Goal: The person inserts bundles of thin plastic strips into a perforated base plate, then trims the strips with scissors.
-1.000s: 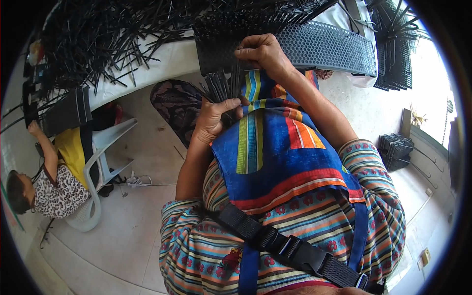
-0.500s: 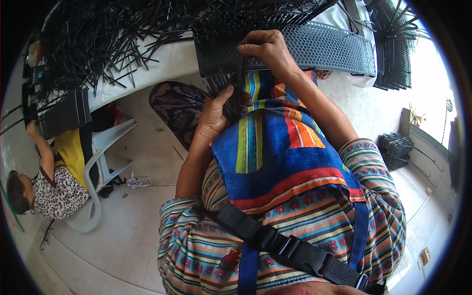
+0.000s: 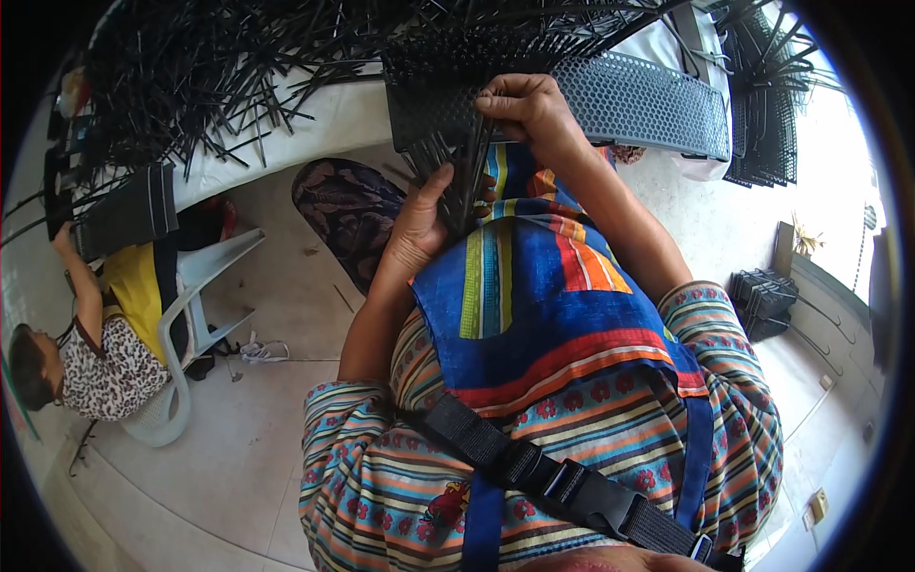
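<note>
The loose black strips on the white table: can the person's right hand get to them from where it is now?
Probably yes. The right hand rests on the black mesh panel at the table edge, and the loose black strips lie on the white table just beyond, to its left. Nothing appears to block the way.

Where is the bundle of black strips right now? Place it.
In the head view the bundle of black strips sits upper centre, gripped by the left hand, just below the right hand and the black mesh panel.
</note>
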